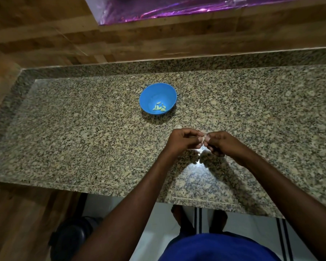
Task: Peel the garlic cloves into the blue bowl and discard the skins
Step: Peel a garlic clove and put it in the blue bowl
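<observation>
Two hands meeting over the counter, a bit toward 5 o'clock from the bowl. Left hand curled up, fingertips pinching a small pale clove from the 9 o'clock side. Right hand curled too, thumb and fingers nipping at the same clove from 3 o'clock. Clove held just above the granite, mostly hidden between the fingertips, so can't tell how much skin is still on it.

Blue bowl sitting upright at about 11 o'clock from the hands, well apart from them. A handful of peeled cloves bunched at the bottom, toward the 5 o'clock side of the bowl's inside. Possibly a pale scrap on the granite just at 12 o'clock of the left hand, but too small to say for sure.

Wood panelling running behind the counter at 12 o'clock, with shiny purple foil up top. Blue clothing down at 6 o'clock.
</observation>
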A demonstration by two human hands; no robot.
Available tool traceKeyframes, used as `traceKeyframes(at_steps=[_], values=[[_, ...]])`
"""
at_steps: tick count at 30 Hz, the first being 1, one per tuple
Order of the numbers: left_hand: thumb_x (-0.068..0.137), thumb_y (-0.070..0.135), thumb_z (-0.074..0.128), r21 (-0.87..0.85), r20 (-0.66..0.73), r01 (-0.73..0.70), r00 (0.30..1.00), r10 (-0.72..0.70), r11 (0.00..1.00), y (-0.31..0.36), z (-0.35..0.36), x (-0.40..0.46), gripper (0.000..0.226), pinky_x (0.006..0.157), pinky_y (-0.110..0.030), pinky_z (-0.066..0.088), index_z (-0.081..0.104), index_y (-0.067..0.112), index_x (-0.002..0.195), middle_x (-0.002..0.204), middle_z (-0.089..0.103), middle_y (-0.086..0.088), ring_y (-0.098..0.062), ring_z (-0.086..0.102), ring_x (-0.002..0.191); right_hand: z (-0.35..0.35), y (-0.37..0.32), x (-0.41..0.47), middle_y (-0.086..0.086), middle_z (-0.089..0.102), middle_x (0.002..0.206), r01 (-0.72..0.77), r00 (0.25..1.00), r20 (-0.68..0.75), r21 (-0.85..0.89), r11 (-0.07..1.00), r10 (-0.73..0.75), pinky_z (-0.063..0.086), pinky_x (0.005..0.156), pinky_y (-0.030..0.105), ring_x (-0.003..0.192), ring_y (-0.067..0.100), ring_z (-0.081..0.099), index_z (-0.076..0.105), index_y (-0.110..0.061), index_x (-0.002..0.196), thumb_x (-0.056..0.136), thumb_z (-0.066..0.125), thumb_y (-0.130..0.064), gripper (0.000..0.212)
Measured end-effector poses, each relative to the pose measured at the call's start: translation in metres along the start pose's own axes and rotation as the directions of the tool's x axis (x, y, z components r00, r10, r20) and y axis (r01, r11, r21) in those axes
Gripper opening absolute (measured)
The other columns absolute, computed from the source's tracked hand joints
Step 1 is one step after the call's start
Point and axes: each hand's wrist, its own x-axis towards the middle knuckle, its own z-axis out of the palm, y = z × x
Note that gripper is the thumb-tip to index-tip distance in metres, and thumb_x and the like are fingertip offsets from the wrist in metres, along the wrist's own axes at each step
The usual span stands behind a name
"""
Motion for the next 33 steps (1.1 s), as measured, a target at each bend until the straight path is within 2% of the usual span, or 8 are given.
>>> traceKeyframes(at_steps=[5,13,18,21,23,26,28,33], values=[[0.088,-0.003,0.071,0.010,-0.057,0.016,0.998,-0.016,1.000,-0.001,0.003,-0.003,0.018,0.063,-0.023,0.057,0.070,-0.011,0.104,0.082,0.070,-0.018,-0.012,0.066,0.060,0.005,-0.003,-0.002,0.007,0.059,0.058,-0.006,0.996,-0.094,-0.048,0.999,0.002,0.034,0.045,0.019,0.044,0.012,0.045,0.069,-0.001,0.076,0.096,0.058,-0.013,0.025],[0.091,-0.006,0.065,0.011,-0.059,-0.011,0.998,0.012,1.000,-0.004,0.004,-0.006,0.016,0.067,-0.024,0.058,0.071,-0.009,0.105,0.084,0.070,-0.019,-0.014,0.067,0.063,0.010,0.000,-0.002,0.013,0.072,0.066,0.007,0.976,-0.218,-0.103,0.995,-0.029,0.046,0.049,0.021,0.050,0.013,0.061,0.077,-0.007,0.072,0.086,0.063,-0.005,0.020],[0.089,-0.002,0.068,0.005,-0.076,0.004,0.997,-0.003,1.000,-0.009,0.001,-0.003,0.013,0.075,-0.032,0.061,0.076,0.000,0.100,0.093,0.075,-0.017,-0.020,0.071,0.072,0.011,0.003,-0.002,0.012,0.073,0.070,-0.028,0.971,-0.240,-0.059,0.998,0.013,0.048,0.053,0.024,0.054,0.017,0.065,0.077,-0.007,0.075,0.086,0.062,-0.007,0.019],[0.087,-0.002,0.071,0.002,-0.055,-0.016,0.998,0.016,1.000,-0.008,0.001,-0.006,0.013,0.079,-0.034,0.061,0.076,-0.001,0.099,0.096,0.075,-0.019,-0.022,0.072,0.079,0.011,0.004,-0.003,0.009,0.074,0.071,-0.002,0.960,-0.279,-0.052,0.999,-0.013,0.052,0.053,0.026,0.057,0.021,0.070,0.076,-0.007,0.075,0.091,0.071,-0.021,0.022],[0.086,-0.001,0.073,0.012,-0.033,-0.035,0.999,0.036,0.999,-0.006,0.003,-0.007,0.015,0.080,-0.035,0.061,0.075,-0.005,0.100,0.095,0.076,-0.016,-0.022,0.072,0.083,0.012,0.007,-0.002,0.011,0.074,0.071,0.015,0.957,-0.288,-0.019,1.000,-0.020,0.056,0.056,0.030,0.057,0.027,0.070,0.073,-0.004,0.075,0.089,0.075,-0.025,0.025],[0.085,-0.001,0.075,0.036,-0.046,-0.037,0.998,0.039,0.999,-0.006,0.004,-0.006,0.019,0.078,-0.035,0.061,0.074,-0.008,0.102,0.095,0.075,-0.020,-0.022,0.072,0.082,0.012,0.010,0.000,0.017,0.072,0.069,0.009,0.959,-0.284,0.115,0.993,0.024,0.056,0.054,0.030,0.054,0.024,0.067,0.069,0.003,0.078,0.089,0.072,-0.008,0.016],[0.085,-0.004,0.072,0.027,-0.061,-0.020,0.998,0.022,0.999,-0.007,0.005,-0.006,0.020,0.078,-0.033,0.061,0.072,-0.010,0.104,0.097,0.073,-0.025,-0.021,0.071,0.080,0.014,0.011,0.001,0.016,0.071,0.067,-0.013,0.959,-0.276,0.185,0.983,0.065,0.056,0.052,0.027,0.054,0.022,0.066,0.068,0.002,0.077,0.089,0.070,-0.003,0.014],[0.088,-0.005,0.069,0.014,-0.068,0.007,0.998,-0.006,1.000,-0.010,0.006,-0.006,0.021,0.071,-0.027,0.060,0.072,-0.006,0.108,0.096,0.073,-0.024,-0.021,0.069,0.074,0.016,0.015,0.003,0.017,0.072,0.071,-0.072,0.951,-0.271,0.266,0.961,0.146,0.057,0.054,0.028,0.057,0.023,0.067,0.066,-0.003,0.072,0.090,0.069,-0.002,0.018]])
